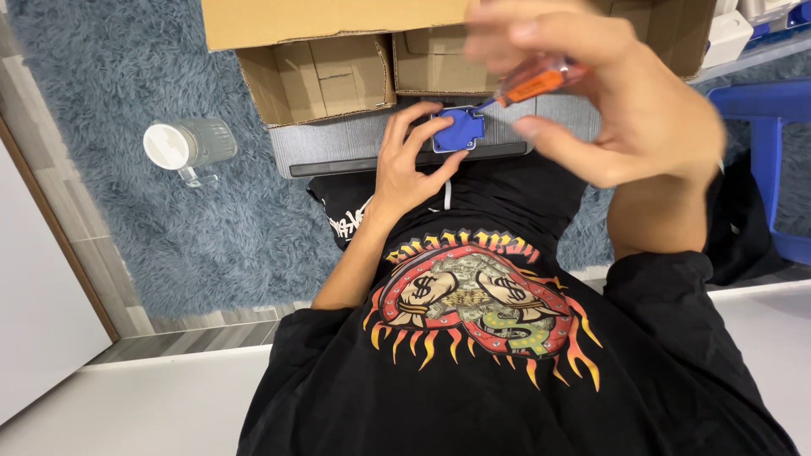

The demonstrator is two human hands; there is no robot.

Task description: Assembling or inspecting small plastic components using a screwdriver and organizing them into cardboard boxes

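Observation:
My left hand (409, 165) rests on a small blue square part (459, 131), its fingers holding the part down on a grey ribbed panel (338, 139) that lies over my lap. My right hand (608, 93) is raised and blurred, gripping an orange-handled screwdriver (534, 83). The screwdriver's thin tip points down-left toward the top right corner of the blue part. I cannot tell whether the tip touches it.
Open cardboard boxes (321, 76) stand just beyond the panel on a blue shaggy rug (127, 211). A clear jar with a white lid (187, 145) lies on the rug at left. A blue plastic stool (764, 118) is at right.

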